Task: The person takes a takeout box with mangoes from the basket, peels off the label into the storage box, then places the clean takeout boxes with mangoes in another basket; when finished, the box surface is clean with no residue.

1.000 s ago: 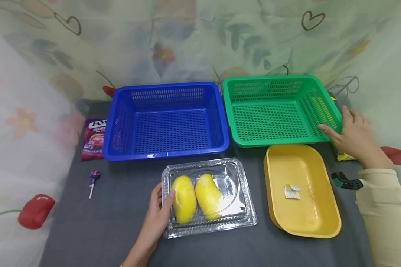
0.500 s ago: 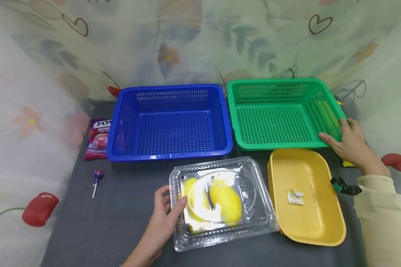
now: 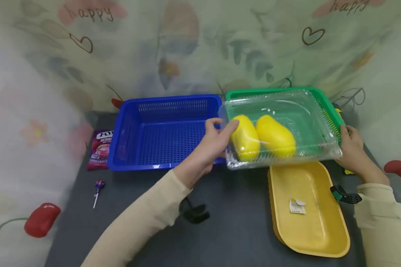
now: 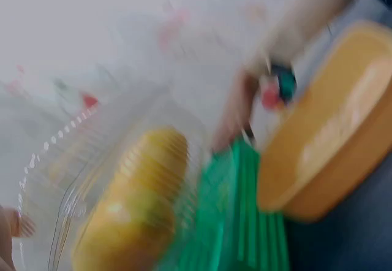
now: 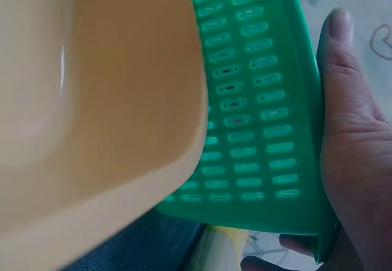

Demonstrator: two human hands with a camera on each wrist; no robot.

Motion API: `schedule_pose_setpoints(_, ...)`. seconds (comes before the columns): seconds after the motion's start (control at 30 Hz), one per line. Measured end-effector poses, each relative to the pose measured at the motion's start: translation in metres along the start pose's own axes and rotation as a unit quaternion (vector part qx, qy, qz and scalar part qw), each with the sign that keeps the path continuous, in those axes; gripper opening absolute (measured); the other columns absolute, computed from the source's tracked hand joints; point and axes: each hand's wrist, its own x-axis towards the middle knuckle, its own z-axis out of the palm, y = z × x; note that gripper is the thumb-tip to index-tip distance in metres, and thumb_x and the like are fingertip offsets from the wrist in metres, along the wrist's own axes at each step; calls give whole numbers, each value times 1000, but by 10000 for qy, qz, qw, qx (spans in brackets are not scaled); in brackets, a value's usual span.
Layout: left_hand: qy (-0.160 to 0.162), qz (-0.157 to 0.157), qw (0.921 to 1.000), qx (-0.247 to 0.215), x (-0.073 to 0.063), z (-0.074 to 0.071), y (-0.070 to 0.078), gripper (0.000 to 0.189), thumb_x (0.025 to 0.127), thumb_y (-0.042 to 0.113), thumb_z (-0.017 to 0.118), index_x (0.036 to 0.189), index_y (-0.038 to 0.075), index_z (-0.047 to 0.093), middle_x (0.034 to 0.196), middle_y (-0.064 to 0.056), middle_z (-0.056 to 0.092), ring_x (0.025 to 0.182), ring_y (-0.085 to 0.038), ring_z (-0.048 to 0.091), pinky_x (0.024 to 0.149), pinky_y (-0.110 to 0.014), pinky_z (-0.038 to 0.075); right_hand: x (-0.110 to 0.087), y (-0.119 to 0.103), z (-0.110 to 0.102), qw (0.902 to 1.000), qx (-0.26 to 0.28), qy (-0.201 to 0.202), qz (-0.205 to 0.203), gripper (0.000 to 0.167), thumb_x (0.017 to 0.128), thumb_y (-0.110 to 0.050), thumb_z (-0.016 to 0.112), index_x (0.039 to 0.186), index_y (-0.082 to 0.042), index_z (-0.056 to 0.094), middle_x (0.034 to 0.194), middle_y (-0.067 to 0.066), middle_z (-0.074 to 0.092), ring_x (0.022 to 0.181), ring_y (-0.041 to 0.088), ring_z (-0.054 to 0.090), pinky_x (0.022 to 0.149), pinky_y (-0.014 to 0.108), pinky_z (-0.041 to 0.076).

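Observation:
My left hand (image 3: pixel 212 144) pinches the left edge of a clear plastic clamshell box (image 3: pixel 267 162), thumb on top. Two yellow mangoes, the left one (image 3: pixel 246 142) and the right one (image 3: pixel 277 137), lie inside it. The box is tilted and overlaps the green slotted basket (image 3: pixel 270 90) in the head view. At that basket's right side, my right hand (image 3: pixel 352 150) grips the rim. The right wrist view shows its thumb (image 5: pixel 343 56) along the outside and fingertips under the rim. In the left wrist view, box and mangoes (image 4: pixel 138 203) are blurred.
A blue basket (image 3: pixel 163 165) stands left of the green one. In front right is a yellow tray (image 3: pixel 275 222) with a small paper label (image 3: pixel 297 206). A candy bag (image 3: pixel 101 150) and a lollipop (image 3: pixel 98 191) lie at left. A yellow packet (image 3: pixel 348 172) shows beyond the green basket.
My left hand has lifted the box off the table and carried it up and right, over the green basket. The right hand has settled on that basket's rim and stays there.

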Motion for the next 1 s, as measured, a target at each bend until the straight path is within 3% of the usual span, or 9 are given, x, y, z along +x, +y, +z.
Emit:
schedule_pose_setpoints(0.03,46,-23,9999,94,15,7,5,57,93,50,53,133,22,23,132,-17,43,103,-28,57,70,-35,53,0,-1,1,10000,11,-1,-33,89,97,-48,44,151,1,-8,152,34,-13,137,57,-8,103,73,7)
schedule_pose_setpoints(0.07,99,-23,9998,194,30,14,8,57,93,50,52,133,22,23,133,-17,43,106,-28,57,73,-36,53,0,-1,1,9972,-636,58,-388,92,98,-46,44,148,9,-10,147,42,-10,132,64,-6,99,76,6)
schedule_pose_setpoints(0.1,151,-27,9995,277,44,20,11,57,94,50,52,134,22,22,136,-18,42,110,-28,56,76,-38,53,1,-2,2,9955,-803,93,-493,93,97,-47,45,147,11,-8,146,44,-8,131,65,-3,99,76,7)
schedule_pose_setpoints(0.2,317,-179,9974,616,78,35,13,65,96,50,47,144,20,14,145,-16,35,124,-29,48,92,-42,48,2,-5,7,9940,-891,68,-628,99,95,-51,49,147,11,-7,145,45,-7,130,66,-2,99,77,7)
schedule_pose_setpoints(0.4,242,-964,9909,909,118,57,-9,78,101,43,38,153,18,-14,151,-12,31,133,-24,41,104,-40,40,1,-6,19,9953,-779,-46,-581,102,92,-52,54,149,8,-5,147,43,-10,130,67,-3,96,79,8)
schedule_pose_setpoints(0.53,203,-1234,9871,995,132,66,-26,71,104,37,34,153,15,-12,136,-15,46,124,-25,49,100,-38,43,1,-7,22,9958,-767,-100,-497,101,93,-50,55,149,7,-5,148,41,-12,129,68,-3,94,79,11)
schedule_pose_setpoints(0.77,499,-1093,9884,924,141,74,-39,64,105,36,32,154,12,-3,111,-15,55,98,-25,59,83,-38,49,1,-9,21,9967,-710,-66,-388,99,93,-49,54,150,3,-8,149,38,-15,129,68,-5,91,79,14)
schedule_pose_setpoints(0.9,913,-1207,9816,1166,140,77,-43,61,104,38,32,153,13,6,126,-14,49,91,-25,57,77,-36,48,0,-7,27,9969,-692,-119,-352,102,92,-51,55,150,4,-10,149,39,-14,128,68,-4,91,79,14)
schedule_pose_setpoints(1.0,1138,-1140,9765,1431,135,78,-41,61,104,41,31,153,12,8,145,-13,35,109,-27,54,88,-39,47,0,-8,29,9956,-871,-224,-254,106,91,-53,55,149,4,-12,149,40,-12,129,68,-2,91,80,13)
